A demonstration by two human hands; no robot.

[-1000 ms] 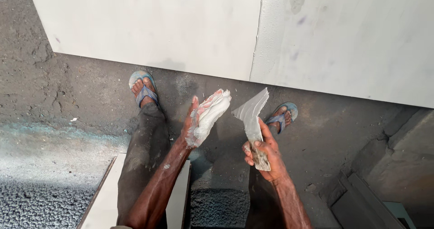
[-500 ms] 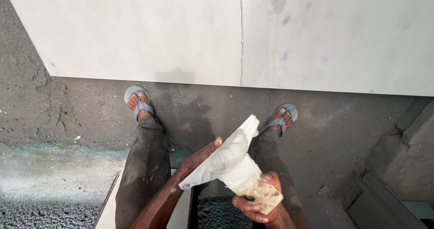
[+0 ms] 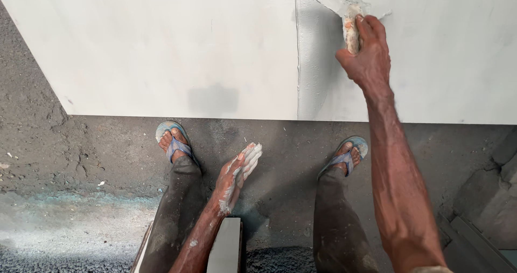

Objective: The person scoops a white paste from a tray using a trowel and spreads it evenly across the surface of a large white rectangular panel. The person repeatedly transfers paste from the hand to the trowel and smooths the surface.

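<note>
White panels (image 3: 161, 46) stand upright on the dark gritty floor (image 3: 70, 154), two boards butted w/ a vertical seam (image 3: 297, 52) between them. Progress judged from the surface: strip just right of the seam looks greyer/wetter top to bottom, so filler seems laid along that joint already; a small grey patch (image 3: 213, 99) low on the left board looks like a spot fill. Rest of both faces reads plain white, no fresh coat visible, so most of the area looks untouched; can't tell how far the right board runs beyond the frame. Right hand (image 3: 366, 52) is up at the top, fist wrapped around the handle of a putty knife (image 3: 344, 9), blade flat against the right board just beside the seam, putty smeared under it. Left hand (image 3: 237, 173) hangs low between the knees, well apart from the wall, fingers straight and together, palm side caked w/ white putty, gripping nothing. Feet in blue sandals (image 3: 172, 138) either side. A pale flat board edge (image 3: 226, 246) sits under the left forearm, btm of frame.
</note>
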